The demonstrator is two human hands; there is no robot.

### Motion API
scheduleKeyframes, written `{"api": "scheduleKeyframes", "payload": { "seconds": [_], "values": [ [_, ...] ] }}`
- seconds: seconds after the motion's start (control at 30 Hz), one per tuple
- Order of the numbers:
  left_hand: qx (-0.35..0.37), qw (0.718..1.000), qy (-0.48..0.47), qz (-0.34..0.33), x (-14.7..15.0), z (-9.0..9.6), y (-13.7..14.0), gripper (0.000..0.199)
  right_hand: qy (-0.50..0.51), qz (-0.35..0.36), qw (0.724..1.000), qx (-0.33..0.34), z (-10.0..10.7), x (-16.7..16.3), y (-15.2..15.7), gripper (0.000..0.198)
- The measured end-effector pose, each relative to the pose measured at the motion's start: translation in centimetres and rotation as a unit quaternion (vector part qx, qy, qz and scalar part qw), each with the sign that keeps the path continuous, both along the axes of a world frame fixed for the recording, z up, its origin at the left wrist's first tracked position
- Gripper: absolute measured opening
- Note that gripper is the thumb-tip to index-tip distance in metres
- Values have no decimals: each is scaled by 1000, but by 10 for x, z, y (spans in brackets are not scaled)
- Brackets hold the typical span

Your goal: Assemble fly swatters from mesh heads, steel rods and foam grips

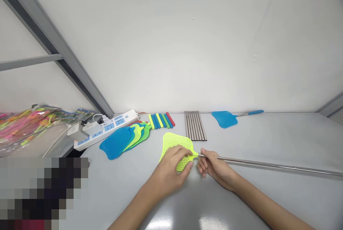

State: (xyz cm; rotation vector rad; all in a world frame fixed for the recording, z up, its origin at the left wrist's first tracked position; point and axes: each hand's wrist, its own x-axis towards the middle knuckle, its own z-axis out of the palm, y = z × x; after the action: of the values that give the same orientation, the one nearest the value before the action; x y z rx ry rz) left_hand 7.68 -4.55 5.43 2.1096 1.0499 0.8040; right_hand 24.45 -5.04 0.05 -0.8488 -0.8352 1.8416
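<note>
Yellow swatter head [175,140] over the table [268,135], nearer than the metal tubes [195,126]. Hands apart: the left hand [171,169] clasps it, the right hand [217,169] the rod [268,164] beside the neck [195,154]. Uneven twisting could bend this thin neck; a loosened right hold might let the rod swing.

Behind the held head [173,139], rods [195,126] are flanked on the surface [278,137] by grips [160,120] at left and a swatter [225,119] at right.

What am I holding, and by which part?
Your right hand holds the metal rod by its end near the yellow-green swatter head. Your left hand covers part of that head; whether it grips is unclear.
</note>
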Motion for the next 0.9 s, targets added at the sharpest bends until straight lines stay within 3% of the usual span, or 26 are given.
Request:
{"api": "scheduleKeyframes", "payload": {
  "seconds": [0.27,0.57,0.67,0.77,0.83,0.9],
  "values": [
    [3,999,20,-41,6,-19,-9,43,30,-9,999,-7,2,2,1,43],
    [-63,996,-56,11,12,-23,-10,42,22,-2,1000,-18,2,3,1,42],
    [-29,997,-57,47,10,-19,-7,40,24,1,999,-24,3,2,1,42],
    [60,994,-42,84,8,-18,-4,36,31,2,999,-26,4,2,1,41],
    [121,982,-32,142,6,-17,-1,38,32,6,999,-24,4,3,1,41],
    [134,967,-35,214,5,-17,3,46,29,15,999,-20,4,3,1,42]
  ]
}}
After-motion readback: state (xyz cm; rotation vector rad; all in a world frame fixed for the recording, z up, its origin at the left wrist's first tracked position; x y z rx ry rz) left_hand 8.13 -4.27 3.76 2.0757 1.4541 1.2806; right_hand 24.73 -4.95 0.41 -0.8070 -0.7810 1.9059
